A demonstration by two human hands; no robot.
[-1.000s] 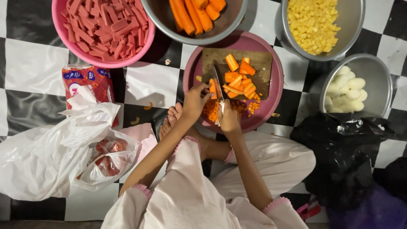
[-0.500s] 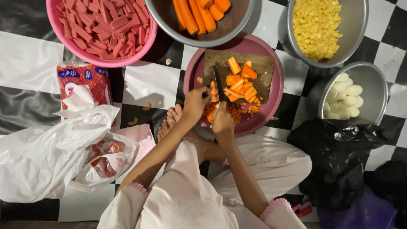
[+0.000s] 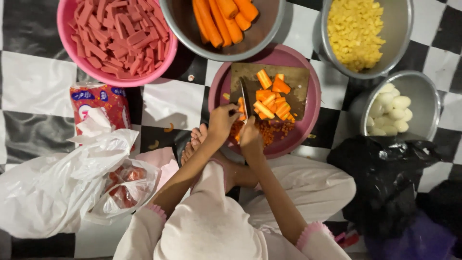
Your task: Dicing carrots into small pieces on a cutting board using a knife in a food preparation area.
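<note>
My right hand [image 3: 250,136] is shut on a knife [image 3: 245,98], its blade standing on the left part of a brown cutting board [image 3: 296,77]. Just left of the blade, my left hand [image 3: 222,121] pinches a carrot piece [image 3: 239,103]. Orange carrot sticks [image 3: 269,98] lie across the board. The board rests in a round pink tray [image 3: 314,113], and finely diced carrot [image 3: 272,130] is heaped in the tray below the board.
Around the tray on the checkered floor: a metal bowl of whole peeled carrots [image 3: 221,19], a pink bowl of red sausage strips [image 3: 115,38], a bowl of yellow cubes [image 3: 356,29], a bowl of white peeled pieces [image 3: 392,108]. Black bag [image 3: 380,178] right, white bags [image 3: 57,188] left.
Both hands and the knife stay at the board's left edge with only small shifts. The view has drifted slightly downward.
</note>
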